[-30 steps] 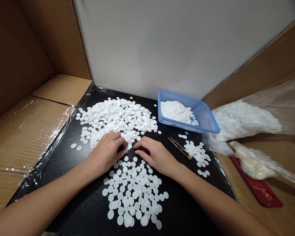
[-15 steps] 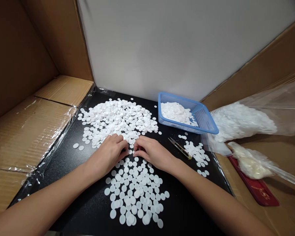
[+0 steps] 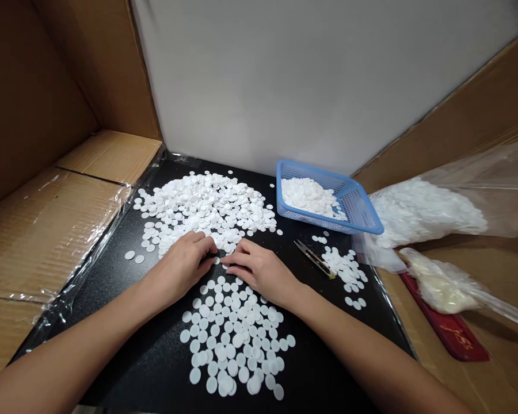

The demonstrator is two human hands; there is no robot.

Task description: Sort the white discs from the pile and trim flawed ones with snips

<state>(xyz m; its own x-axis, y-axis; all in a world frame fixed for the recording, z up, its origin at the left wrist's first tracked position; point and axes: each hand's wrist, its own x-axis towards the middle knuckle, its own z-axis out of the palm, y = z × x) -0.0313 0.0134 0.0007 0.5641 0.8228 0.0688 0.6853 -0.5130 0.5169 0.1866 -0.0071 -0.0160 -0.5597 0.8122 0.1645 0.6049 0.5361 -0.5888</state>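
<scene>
Left hand: we have the left hand (image 3: 183, 264) curled, palm down, thumb and index tips drawn close at a single white disc (image 3: 216, 260); we can't tell whether they pinch it.
Right hand: our right hand (image 3: 265, 270) points its index finger at that disc from the other side, thumb just below; we can't tell if the tips grip anything.
Single disc: between the two hands' fingertips, in the gap between pile and spread.
Far pile: heaped white discs (image 3: 211, 201) beyond our hands, many layers deep, a few strays at the edges.
Near spread: looser white discs (image 3: 237, 340) on our side, mostly flat (some overlap).
Table: black tabletop (image 3: 147, 362), speckled sheen, under all of it.
Basket: blue plastic mesh basket (image 3: 328, 221) right of the far pile, partly filled with white discs (image 3: 308, 196).
Snips: thread snips (image 3: 314, 259) lie between our right hand and a small disc cluster (image 3: 344, 267).
Right side: clear bag (image 3: 427, 213) of white pieces by the basket; twisted bag (image 3: 440, 284), pale yellow contents, overlaps a flat red panel (image 3: 461, 339).
Left side: taped cardboard (image 3: 47, 213).
</scene>
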